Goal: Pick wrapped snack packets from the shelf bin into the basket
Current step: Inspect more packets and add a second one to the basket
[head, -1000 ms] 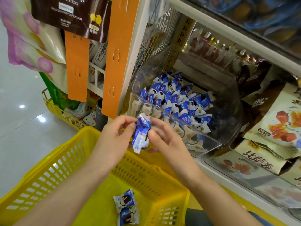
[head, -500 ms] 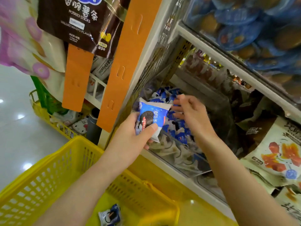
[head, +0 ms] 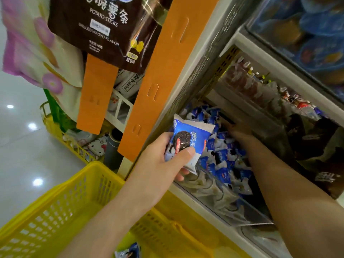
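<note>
My left hand [head: 163,161] grips a blue and white snack packet [head: 188,140] with a dark cookie printed on it, held in front of the shelf bin's left end. The clear plastic shelf bin [head: 214,198] is heaped with several more blue and white packets [head: 221,155]. My right hand [head: 240,130] reaches deep into the bin over the heap; its fingers are in shadow and partly hidden. The yellow basket [head: 61,207] sits below my left arm, with one packet [head: 128,251] showing at its bottom.
Orange hanging strips [head: 162,75] and a brown potato-sticks bag [head: 104,25] hang left of the shelf post. A second yellow basket [head: 61,135] stands on the floor behind. Bagged snacks fill the shelf to the right, and blue tubs the shelf above.
My right hand let go of the packet and moved deep into the bin. My left hand kept the packet and turned its printed face toward me. The view tilted up toward the shelf.
</note>
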`<action>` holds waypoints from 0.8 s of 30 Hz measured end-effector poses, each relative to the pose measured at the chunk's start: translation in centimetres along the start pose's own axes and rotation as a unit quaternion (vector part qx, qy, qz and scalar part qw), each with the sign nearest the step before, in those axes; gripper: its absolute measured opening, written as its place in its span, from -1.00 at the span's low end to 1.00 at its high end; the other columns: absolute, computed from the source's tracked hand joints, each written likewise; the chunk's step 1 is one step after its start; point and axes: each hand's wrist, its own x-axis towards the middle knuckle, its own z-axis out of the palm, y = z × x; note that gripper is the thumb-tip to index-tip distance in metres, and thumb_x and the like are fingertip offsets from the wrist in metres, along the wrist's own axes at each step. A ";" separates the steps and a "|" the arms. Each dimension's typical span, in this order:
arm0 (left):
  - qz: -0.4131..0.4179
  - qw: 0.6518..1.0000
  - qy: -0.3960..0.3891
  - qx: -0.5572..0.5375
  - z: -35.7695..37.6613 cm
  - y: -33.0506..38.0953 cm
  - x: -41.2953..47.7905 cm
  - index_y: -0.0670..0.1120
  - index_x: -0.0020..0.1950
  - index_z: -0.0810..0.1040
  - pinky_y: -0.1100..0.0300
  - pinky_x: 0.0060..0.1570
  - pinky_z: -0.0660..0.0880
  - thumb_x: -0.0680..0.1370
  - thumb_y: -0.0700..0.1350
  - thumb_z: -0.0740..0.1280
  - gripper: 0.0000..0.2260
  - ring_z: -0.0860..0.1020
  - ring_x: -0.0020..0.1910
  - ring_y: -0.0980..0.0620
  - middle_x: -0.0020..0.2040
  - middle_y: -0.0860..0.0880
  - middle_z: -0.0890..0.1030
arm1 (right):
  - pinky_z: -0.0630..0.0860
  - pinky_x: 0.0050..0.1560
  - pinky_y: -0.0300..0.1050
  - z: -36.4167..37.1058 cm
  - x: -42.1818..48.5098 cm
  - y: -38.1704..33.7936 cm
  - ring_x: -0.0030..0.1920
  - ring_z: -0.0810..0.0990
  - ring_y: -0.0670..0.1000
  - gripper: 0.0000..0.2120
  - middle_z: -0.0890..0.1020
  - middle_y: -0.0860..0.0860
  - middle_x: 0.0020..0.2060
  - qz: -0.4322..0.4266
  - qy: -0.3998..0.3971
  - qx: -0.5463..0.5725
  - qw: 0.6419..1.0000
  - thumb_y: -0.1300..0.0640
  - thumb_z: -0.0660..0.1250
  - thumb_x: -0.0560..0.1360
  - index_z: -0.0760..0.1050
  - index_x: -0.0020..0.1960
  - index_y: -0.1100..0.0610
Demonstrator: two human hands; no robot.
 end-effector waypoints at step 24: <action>-0.084 0.990 -0.025 -0.108 1.4 1.8 -2.2 -0.05 0.24 0.43 0.20 -0.28 0.53 0.25 0.21 0.31 -0.37 0.60 -0.24 0.07 0.09 -0.10 0.58 | 0.46 -0.40 -0.38 -2.7 -20.0 -3.5 -0.41 0.58 -0.19 -0.87 0.65 -0.01 -0.34 -0.161 0.043 0.336 0.927 0.08 0.33 0.50 0.55 -0.16 0.12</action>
